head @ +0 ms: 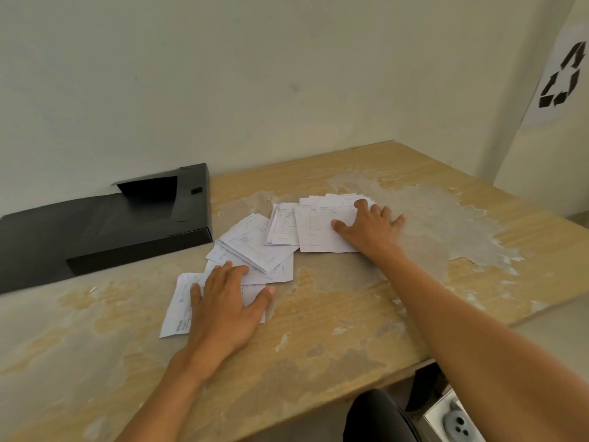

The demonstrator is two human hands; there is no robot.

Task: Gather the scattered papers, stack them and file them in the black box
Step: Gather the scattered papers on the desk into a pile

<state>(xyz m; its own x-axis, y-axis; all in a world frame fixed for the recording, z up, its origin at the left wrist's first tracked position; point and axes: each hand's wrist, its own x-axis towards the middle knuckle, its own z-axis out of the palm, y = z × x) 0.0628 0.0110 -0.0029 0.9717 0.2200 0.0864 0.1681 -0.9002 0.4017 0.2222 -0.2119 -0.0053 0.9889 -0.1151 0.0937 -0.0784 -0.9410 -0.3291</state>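
Note:
Several white printed papers (255, 247) lie scattered and overlapping on the worn wooden table (334, 330). My left hand (223, 301) rests flat, fingers spread, on the nearest sheet (178, 307) at the front left of the spread. My right hand (369, 228) presses flat on the far right sheet (315, 231), fingers apart. The black box (105, 224) lies flat and open at the left, just beyond the papers, its flap raised toward the wall.
The wall runs close behind the table. A sheet with a black recycling symbol (564, 78) hangs on the right wall. Below the table's front edge sit a dark seat (376, 419) and a white socket (455, 419).

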